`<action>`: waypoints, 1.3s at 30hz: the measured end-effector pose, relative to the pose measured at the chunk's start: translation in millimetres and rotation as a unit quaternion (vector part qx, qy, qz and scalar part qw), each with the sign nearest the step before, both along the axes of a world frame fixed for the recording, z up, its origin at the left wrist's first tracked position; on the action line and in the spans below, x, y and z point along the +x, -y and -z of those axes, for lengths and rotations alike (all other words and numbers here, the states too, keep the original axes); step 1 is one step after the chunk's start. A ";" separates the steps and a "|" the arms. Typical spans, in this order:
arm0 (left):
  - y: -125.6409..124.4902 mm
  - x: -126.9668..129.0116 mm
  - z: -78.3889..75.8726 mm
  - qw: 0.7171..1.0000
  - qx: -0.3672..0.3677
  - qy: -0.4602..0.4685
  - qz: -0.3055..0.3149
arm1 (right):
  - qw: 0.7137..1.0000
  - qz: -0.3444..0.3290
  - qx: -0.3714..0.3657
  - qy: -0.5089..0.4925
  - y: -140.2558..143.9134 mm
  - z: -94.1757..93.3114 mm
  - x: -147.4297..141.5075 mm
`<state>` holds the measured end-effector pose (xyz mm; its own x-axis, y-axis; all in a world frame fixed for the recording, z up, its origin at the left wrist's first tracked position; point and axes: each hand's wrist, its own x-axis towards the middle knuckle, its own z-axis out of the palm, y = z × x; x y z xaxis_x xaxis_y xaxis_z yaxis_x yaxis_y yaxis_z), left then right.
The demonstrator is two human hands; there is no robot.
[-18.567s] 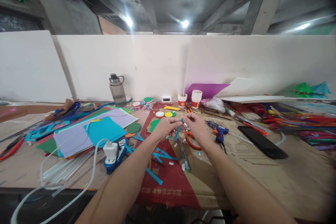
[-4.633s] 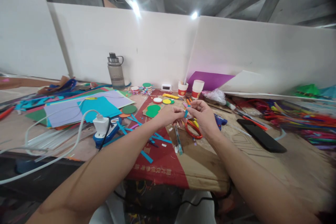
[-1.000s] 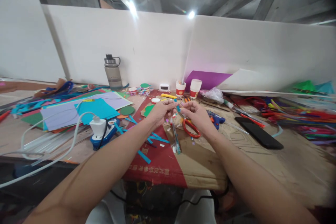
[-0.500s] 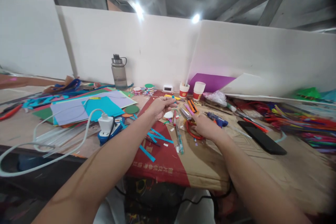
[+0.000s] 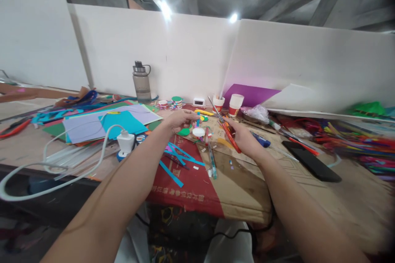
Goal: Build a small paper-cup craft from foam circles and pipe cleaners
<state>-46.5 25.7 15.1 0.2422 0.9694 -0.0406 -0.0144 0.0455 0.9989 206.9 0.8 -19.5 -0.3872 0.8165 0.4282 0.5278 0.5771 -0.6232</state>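
Pinching a narrow blue strip [image 5: 198, 121] is the left hand [image 5: 182, 120], while the right hand [image 5: 243, 134] clasps silver-bladed red scissors [image 5: 230, 136].

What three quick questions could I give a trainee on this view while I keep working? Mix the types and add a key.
1. Multiple choice: the right hand holds
a) a pen
b) red-handled scissors
c) a paper cup

2. True or false: the water bottle stands upright.

3. Fill in the colour: the left hand pinches a small ____ strip at its fingertips.

Key: 1 b; 2 true; 3 blue.
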 end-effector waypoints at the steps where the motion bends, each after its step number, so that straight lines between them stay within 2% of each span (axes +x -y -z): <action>1: -0.5 -1.8 0.6 1.000 0.002 -0.006 -0.008 | 1.000 -0.002 0.027 0.014 0.7 -0.1 -0.2; 4: -2.8 -5.7 4.0 0.999 0.015 -0.016 -0.023 | 0.996 -0.008 0.068 0.053 3.1 -0.7 -1.3; 11: -6.9 -9.9 8.6 0.999 0.048 -0.021 -0.014 | 0.994 0.013 0.022 0.109 8.5 -9.7 -1.3; 15: -5.2 -9.5 7.1 0.998 0.057 -0.035 0.007 | 0.990 0.016 0.021 0.136 10.3 -12.1 0.4; 39: -2.8 -7.0 4.9 0.999 0.011 -0.016 0.040 | 0.977 0.000 0.105 0.185 10.0 -13.0 4.7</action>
<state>-53.5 28.5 10.2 0.3174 0.9478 -0.0292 0.0201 0.0241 0.9995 211.6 -9.2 -6.5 -0.5473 0.7259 0.4165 0.6949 0.6715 -0.2572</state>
